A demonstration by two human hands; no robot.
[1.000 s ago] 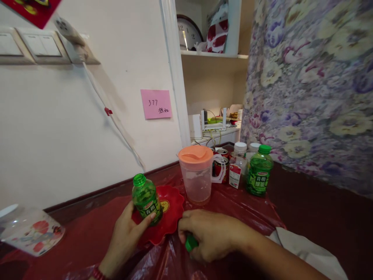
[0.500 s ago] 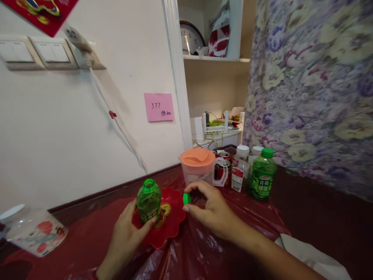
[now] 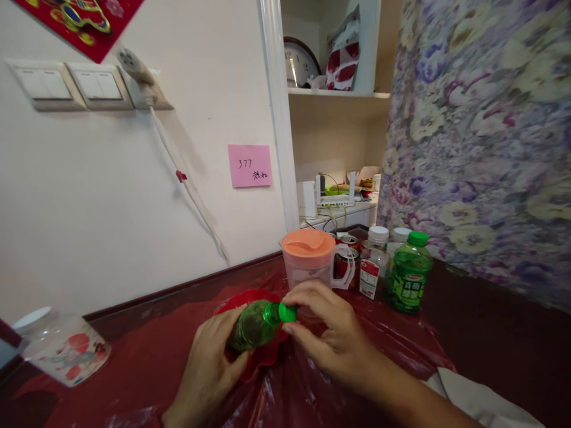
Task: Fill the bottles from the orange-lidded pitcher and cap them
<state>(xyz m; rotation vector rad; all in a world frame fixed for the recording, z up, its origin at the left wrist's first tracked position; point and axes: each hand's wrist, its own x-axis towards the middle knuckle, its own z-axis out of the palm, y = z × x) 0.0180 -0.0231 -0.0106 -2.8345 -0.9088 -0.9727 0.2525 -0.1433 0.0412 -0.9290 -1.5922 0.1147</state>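
A small green plastic bottle (image 3: 253,327) is gripped around its body by my left hand (image 3: 209,359). It tilts to the right, its neck pointing toward my other hand. Between the thumb and forefinger of my right hand (image 3: 330,336) is a green bottle cap (image 3: 288,312), right at the bottle's mouth. Whether the cap sits on the threads I cannot tell. Under the bottle lies a red scalloped plate (image 3: 263,359), partly covered by my left hand and the bottle.
Behind my right hand stands a clear pitcher (image 3: 307,261) with an orange lid. Drink cans (image 3: 350,261), a clear bottle (image 3: 376,255) and a larger green tea bottle (image 3: 410,276) are to its right. A floral jar (image 3: 66,351) sits far left, a pale cloth (image 3: 477,398) front right.
My left hand has tipped the bottle from upright over to the right. The cap in my right hand and the bottle's mouth, apart before, have come together. The view has shifted slightly.
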